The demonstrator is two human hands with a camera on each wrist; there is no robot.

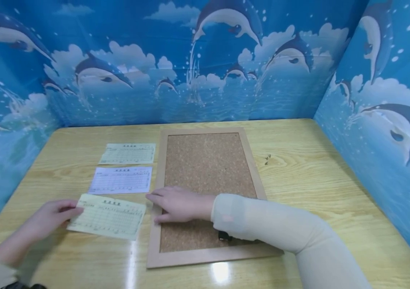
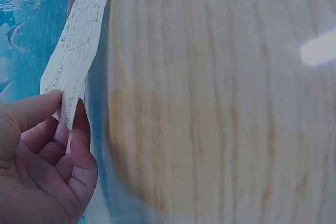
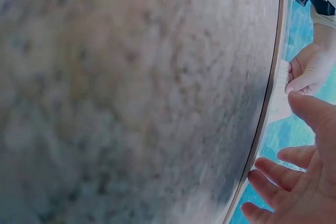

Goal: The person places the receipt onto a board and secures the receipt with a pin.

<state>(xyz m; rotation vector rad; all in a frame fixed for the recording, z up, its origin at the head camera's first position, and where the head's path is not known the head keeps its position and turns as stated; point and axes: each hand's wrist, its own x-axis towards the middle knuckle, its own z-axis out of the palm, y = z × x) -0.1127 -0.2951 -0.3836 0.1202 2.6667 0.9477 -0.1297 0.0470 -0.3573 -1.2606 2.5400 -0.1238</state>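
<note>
Blue dolphin backdrop [image 1: 190, 100] is hung across the top and down both sides of the frame; a wood-grain desk [image 1: 335, 200] is set below it. At lower left, the left hand [image 1: 51, 216] is seen nearly closed, with the left end of a pale yellow slip [image 1: 107, 216] pinched between thumb and fingers. That slip is held at an angle, left of lower centre; whether its far edge is touching the desk can't be told. Just above it, a white slip [image 1: 121, 180] and a green slip [image 1: 128, 154] are laid flat, one above the other. At centre, a framed corkboard [image 1: 205, 160] is placed. Its left frame edge is covered by the right hand [image 1: 181, 204], fingers spread and loose, nothing gripped; the lower cork is crossed by the sleeve [image 1: 273, 220]. Right of the board, a few tiny dark pieces [image 1: 266, 158] are left on the desk, untouched, too small to identify. Progress: two slips set down, third not yet released, none seen on the visible cork; work judged early, with the held slip's placement left.
</note>
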